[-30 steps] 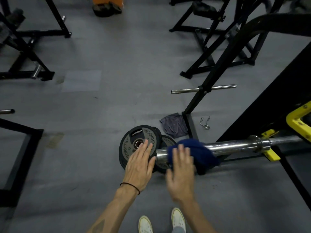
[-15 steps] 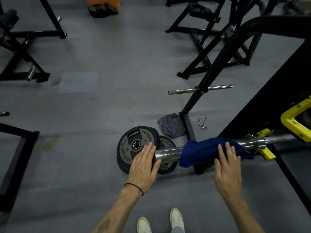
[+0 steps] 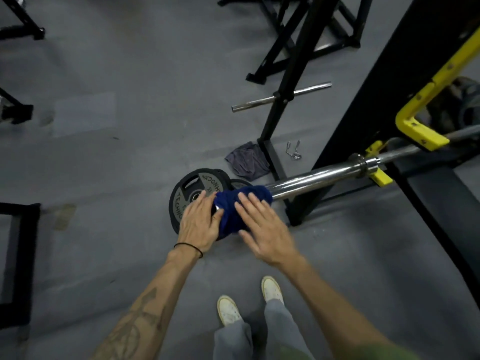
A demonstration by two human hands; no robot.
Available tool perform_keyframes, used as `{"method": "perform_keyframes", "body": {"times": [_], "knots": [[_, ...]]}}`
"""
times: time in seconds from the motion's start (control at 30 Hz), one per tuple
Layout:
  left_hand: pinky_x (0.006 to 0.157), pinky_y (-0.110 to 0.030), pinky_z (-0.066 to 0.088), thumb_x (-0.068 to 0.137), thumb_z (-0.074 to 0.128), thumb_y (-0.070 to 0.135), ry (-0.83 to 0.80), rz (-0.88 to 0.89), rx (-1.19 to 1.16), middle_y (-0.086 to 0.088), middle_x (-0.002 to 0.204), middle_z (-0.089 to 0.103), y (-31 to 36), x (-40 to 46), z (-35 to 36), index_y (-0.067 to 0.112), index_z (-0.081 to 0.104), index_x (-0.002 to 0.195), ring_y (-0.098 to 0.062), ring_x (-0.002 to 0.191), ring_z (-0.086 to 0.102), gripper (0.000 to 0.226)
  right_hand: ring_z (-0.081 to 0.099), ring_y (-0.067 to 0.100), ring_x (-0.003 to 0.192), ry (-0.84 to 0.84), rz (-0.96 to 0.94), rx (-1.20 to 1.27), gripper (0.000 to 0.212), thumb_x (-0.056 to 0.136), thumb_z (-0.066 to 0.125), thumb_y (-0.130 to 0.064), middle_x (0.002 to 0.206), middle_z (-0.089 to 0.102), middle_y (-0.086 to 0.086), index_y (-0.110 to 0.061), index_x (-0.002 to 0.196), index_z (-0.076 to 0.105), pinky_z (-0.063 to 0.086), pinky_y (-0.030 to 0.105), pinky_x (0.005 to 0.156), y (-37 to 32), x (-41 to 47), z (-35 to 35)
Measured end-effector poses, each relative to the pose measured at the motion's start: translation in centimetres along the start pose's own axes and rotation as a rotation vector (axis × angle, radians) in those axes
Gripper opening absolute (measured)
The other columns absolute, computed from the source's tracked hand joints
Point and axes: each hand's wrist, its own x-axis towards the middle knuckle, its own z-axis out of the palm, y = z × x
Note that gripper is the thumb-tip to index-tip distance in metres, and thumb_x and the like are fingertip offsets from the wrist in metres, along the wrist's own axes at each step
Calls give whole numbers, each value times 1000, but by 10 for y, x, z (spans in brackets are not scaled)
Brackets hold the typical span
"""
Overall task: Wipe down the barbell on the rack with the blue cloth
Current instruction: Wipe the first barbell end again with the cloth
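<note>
The barbell [image 3: 319,176] is seen resting on the rack [image 3: 363,141], its long axis running from the near sleeve end at lower left up and to the right toward the yellow hook [image 3: 418,131]; the blue cloth [image 3: 241,203] is draped over the sleeve at its very end, bunched over the top and hanging down the near side; the right hand [image 3: 262,227] is laid on the cloth with fingers straight and spread, pressing rather than clenching, nothing being curled round the bar so far as can be seen; the left hand [image 3: 200,224] is set flat just beside it, fingers extended over the bar's end face, the thumb side touching the cloth edge; no grasp is made by it either. The unwiped chrome is judged to lie wholly to the right of the cloth, so the coming stroke is expected to run along the axis, up and rightward toward the collar [image 3: 363,162]; the right hand is the nearer to that stretch. Weight plates [image 3: 192,188] are noted on the floor behind the left hand, a grey rag [image 3: 246,162] and a spring clip [image 3: 293,150] beyond them.
</note>
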Motion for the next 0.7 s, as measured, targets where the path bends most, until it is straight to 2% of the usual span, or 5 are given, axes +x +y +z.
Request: {"method": "perform_keyframes", "body": {"times": [0.1,0.2,0.33,0.57,0.7], "knots": [[97,-44,45,99,17,53,-140,-138,66,-24,115,67,4,18,-9,7,64,116,-38,109,61,68,26,32,154,65,170,-72,59,104,42,-37,165,31,13,-9,156,40,30,57,121,66,-14,-25],[94,-43,45,105,14,49,-329,-364,94,-22,122,64,9,40,-17,11,60,127,-37,107,59,63,21,30,155,114,566,-66,64,104,30,-44,165,32,12,-9,157,38,17,56,125,128,-31,-61],[97,-41,41,107,23,45,-47,-314,32,-12,126,64,21,31,-26,14,60,124,-32,115,58,52,8,27,158,165,752,-9,75,104,21,-56,168,26,12,-5,157,34,7,51,128,115,-8,-63],[122,-40,22,104,25,50,32,-336,-59,-4,163,29,1,7,-15,16,35,154,-19,150,25,61,3,26,159,27,244,22,79,101,42,-53,170,17,11,-7,162,23,3,44,128,-59,29,19],[121,-35,17,105,22,53,84,-303,-26,-1,165,22,-5,-2,-18,18,29,157,-14,152,17,63,11,22,158,-3,55,-54,66,105,43,-46,170,19,5,-17,162,28,15,44,127,-32,23,17]]}}
